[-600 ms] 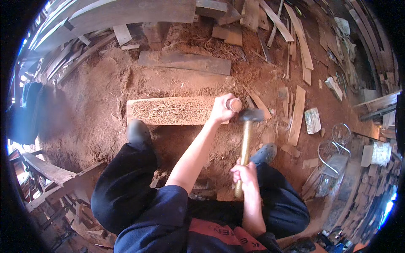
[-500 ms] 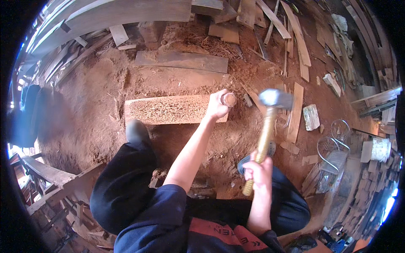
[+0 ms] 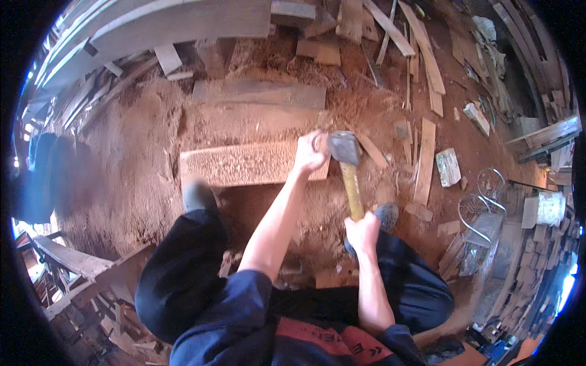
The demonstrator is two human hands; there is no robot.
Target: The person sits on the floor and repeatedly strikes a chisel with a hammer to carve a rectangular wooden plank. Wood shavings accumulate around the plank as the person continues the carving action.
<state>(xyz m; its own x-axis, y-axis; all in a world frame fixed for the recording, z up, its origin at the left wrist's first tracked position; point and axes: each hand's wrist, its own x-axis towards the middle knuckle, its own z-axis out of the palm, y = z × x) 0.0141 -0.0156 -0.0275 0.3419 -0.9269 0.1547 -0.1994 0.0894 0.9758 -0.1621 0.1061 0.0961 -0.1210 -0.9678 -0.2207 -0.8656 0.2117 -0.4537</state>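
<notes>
My left hand (image 3: pixel 309 155) is closed round a wooden-handled chisel (image 3: pixel 322 144) at the right end of a pale board (image 3: pixel 244 165). Its blade is hidden below my fist. Rough, pitted marks cover the board's top. My right hand (image 3: pixel 363 233) grips the yellow handle of a hammer (image 3: pixel 352 186). The dark hammer head is at the chisel's butt, close beside my left fist; whether they touch I cannot tell. At the board's near left corner is my left shoe (image 3: pixel 198 195), its toe against or over the edge.
Beyond the board lies a darker plank (image 3: pixel 259 94) on reddish, dusty ground. Loose wooden strips (image 3: pixel 425 161) and a whitish block (image 3: pixel 448 168) are on the right. A wire-framed object (image 3: pixel 482 213) stands farther right, near a white bucket (image 3: pixel 550 208). Large beams (image 3: pixel 183 24) cross the far left.
My right hand has swung the hammer leftward, bringing its head from right of my left fist to the chisel's butt. My left hand keeps its grip at nearly the same spot.
</notes>
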